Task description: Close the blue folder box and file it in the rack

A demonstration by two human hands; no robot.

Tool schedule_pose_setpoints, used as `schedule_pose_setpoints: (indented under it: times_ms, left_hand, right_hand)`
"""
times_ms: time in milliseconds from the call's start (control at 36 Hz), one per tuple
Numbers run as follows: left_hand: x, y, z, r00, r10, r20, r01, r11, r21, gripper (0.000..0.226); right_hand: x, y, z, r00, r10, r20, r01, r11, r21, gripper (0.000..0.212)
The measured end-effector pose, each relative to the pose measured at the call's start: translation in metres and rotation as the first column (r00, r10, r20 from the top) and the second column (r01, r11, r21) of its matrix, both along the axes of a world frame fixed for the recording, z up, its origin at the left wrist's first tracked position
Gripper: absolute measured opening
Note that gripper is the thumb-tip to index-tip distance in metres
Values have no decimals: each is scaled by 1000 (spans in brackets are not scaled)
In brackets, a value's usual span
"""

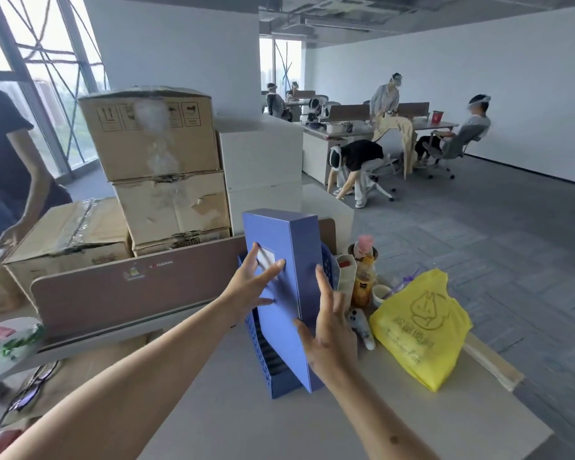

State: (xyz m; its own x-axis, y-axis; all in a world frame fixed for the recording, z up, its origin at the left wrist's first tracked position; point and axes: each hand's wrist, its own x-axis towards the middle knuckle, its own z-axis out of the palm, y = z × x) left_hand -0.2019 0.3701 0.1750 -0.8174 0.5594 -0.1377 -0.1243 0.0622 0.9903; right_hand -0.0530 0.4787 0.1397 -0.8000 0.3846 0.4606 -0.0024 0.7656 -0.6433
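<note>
The blue folder box (281, 247) stands upright and closed, tilted slightly, with its lower part inside the dark blue perforated file rack (266, 366) on the desk. My left hand (251, 287) presses flat against the box's left face, fingers spread over its white label. My right hand (329, 330) grips the box's near spine edge, thumb on the left face and fingers along the right side. The rack's far end shows behind the box at the right.
A yellow plastic bag (422, 330), a drink bottle (364, 280), a cup and small items sit right of the rack. A brown desk divider (130, 290) stands behind, with stacked cardboard boxes (153, 161) beyond. A person stands at the far left; others sit at desks at the back.
</note>
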Motion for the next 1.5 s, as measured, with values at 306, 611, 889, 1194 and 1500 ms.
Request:
schedule_pose_setpoints:
  times_ms: [306,611,889,1194,1500]
  left_hand:
    - [-31,-1,-16,988,-63,-141,63,998,-3,101]
    - [-43,-4,-67,958,-40,-284,49,999,23,110]
    - [-50,-12,-110,960,-137,-243,129,990,-49,123]
    - [-43,-21,-143,981,-99,-168,85,992,-88,123]
    - [-36,-23,-139,975,-84,-207,47,983,-175,115]
  right_hand:
    - [-46,6,-38,1000,1,24,0,998,-56,95]
    - [-68,7,-99,1000,20,8,-19,992,-121,100]
    - [-73,-1,-164,997,17,-71,-29,986,-162,101]
    - [-65,-8,-193,1000,21,1,-21,989,-146,92]
    - [-60,-7,-198,998,-13,58,17,998,-66,91]
